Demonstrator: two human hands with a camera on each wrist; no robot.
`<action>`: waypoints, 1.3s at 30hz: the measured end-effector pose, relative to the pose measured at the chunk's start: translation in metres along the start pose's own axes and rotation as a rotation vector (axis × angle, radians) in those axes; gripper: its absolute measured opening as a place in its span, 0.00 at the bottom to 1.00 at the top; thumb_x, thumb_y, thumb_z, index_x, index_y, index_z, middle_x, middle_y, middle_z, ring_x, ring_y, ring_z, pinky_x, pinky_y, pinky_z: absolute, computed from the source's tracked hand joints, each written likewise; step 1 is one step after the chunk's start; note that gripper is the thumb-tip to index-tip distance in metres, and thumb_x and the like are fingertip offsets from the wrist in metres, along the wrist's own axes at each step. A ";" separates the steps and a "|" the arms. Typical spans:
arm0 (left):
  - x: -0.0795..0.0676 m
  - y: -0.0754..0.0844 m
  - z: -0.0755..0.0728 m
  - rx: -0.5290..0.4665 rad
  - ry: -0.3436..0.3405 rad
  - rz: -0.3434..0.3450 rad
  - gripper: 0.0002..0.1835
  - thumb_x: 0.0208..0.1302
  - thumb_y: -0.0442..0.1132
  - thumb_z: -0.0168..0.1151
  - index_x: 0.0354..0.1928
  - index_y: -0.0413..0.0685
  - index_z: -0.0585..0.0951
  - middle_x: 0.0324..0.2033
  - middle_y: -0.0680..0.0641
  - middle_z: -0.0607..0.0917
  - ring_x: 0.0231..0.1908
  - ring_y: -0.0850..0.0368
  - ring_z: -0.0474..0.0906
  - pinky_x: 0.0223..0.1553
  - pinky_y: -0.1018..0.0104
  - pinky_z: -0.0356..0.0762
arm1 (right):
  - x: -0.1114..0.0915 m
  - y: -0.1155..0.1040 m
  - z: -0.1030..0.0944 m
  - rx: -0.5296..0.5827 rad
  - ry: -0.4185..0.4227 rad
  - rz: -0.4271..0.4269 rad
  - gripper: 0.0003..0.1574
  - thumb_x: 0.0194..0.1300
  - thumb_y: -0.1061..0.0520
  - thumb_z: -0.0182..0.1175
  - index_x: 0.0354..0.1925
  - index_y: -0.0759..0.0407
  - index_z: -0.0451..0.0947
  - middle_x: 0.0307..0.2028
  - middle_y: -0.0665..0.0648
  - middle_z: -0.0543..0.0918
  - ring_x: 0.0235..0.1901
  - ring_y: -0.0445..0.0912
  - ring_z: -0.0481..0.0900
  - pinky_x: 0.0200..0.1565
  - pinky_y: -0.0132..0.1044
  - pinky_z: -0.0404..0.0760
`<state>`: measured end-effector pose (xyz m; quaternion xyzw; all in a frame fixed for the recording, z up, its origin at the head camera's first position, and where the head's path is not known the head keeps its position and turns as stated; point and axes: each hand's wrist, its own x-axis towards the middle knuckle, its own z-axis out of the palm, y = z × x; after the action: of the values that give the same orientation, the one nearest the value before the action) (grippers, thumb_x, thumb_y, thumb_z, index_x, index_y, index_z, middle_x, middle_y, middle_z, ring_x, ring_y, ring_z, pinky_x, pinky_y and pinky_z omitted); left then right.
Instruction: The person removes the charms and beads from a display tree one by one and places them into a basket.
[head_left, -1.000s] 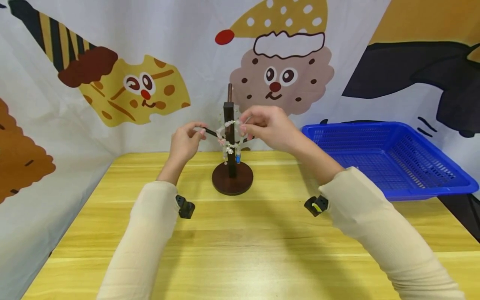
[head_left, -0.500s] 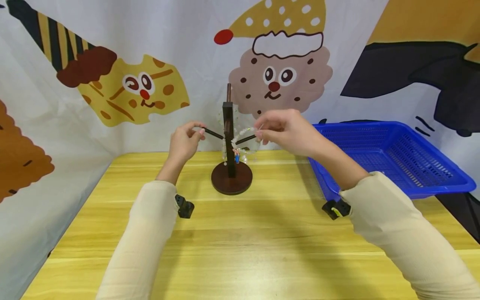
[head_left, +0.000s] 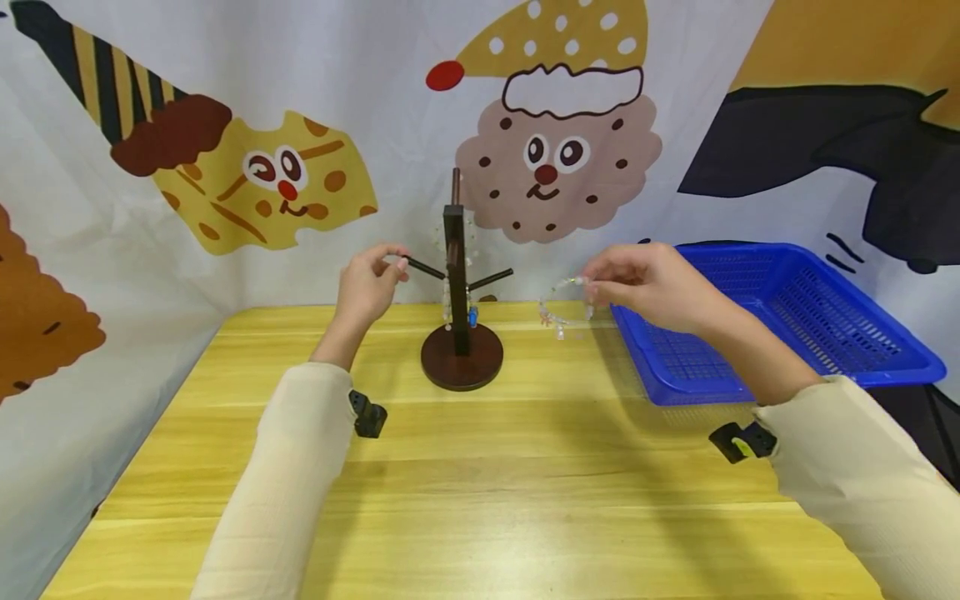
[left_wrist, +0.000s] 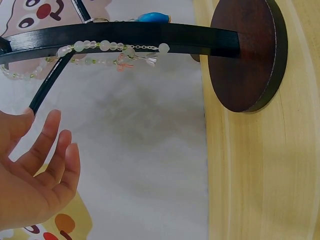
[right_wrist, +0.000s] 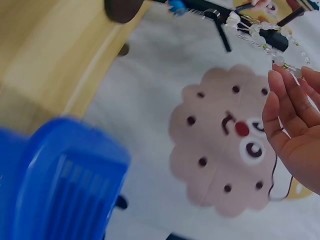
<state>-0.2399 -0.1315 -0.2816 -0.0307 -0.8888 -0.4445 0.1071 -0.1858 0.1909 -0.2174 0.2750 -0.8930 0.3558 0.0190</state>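
A dark wooden jewelry stand (head_left: 459,292) with side pegs stands upright on its round base (left_wrist: 242,60). My left hand (head_left: 367,287) pinches the tip of the stand's left peg (head_left: 424,267) between thumb and forefinger, the other fingers loosely bent. Out to the right of the stand, my right hand (head_left: 660,287) pinches a clear and white beaded bracelet (right_wrist: 278,60) at its edge, and the loop hangs in the air with small charms dangling. Another beaded bracelet (left_wrist: 104,45) hangs on the stand, along with a blue charm (left_wrist: 154,17).
A blue plastic basket (head_left: 690,393) sits at the table's right side, beneath and behind my right forearm. The wooden table (head_left: 480,483) ends at a white cartoon-printed cloth (head_left: 405,100) hanging behind it.
My right hand has drawn the beaded bracelet off the stand's right peg and carried it rightward toward the basket. My left hand keeps its hold on the left peg.
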 end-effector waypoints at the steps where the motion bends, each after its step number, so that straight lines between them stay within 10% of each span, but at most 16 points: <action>1: 0.000 0.000 0.000 -0.003 -0.001 -0.003 0.14 0.70 0.43 0.48 0.50 0.47 0.77 0.36 0.40 0.83 0.29 0.47 0.74 0.22 0.65 0.62 | -0.004 0.004 -0.003 -0.006 0.002 0.012 0.07 0.64 0.63 0.56 0.39 0.63 0.79 0.30 0.58 0.83 0.28 0.42 0.79 0.30 0.33 0.76; 19: -0.001 0.002 -0.003 -0.002 -0.013 -0.026 0.13 0.70 0.43 0.47 0.50 0.49 0.77 0.36 0.41 0.83 0.33 0.48 0.76 0.22 0.65 0.62 | -0.077 0.076 -0.041 -0.162 0.027 0.206 0.08 0.65 0.62 0.54 0.42 0.63 0.76 0.29 0.56 0.83 0.26 0.40 0.79 0.28 0.32 0.75; 39: -0.001 0.002 -0.002 0.003 -0.015 -0.013 0.13 0.70 0.43 0.47 0.50 0.48 0.77 0.35 0.41 0.83 0.36 0.48 0.78 0.23 0.64 0.63 | -0.108 0.130 -0.028 -0.108 -0.009 0.236 0.05 0.63 0.68 0.53 0.39 0.66 0.74 0.28 0.57 0.83 0.26 0.39 0.80 0.28 0.33 0.77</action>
<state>-0.2385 -0.1314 -0.2792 -0.0282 -0.8903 -0.4438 0.0979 -0.1643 0.3376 -0.3028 0.1683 -0.9370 0.3059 -0.0123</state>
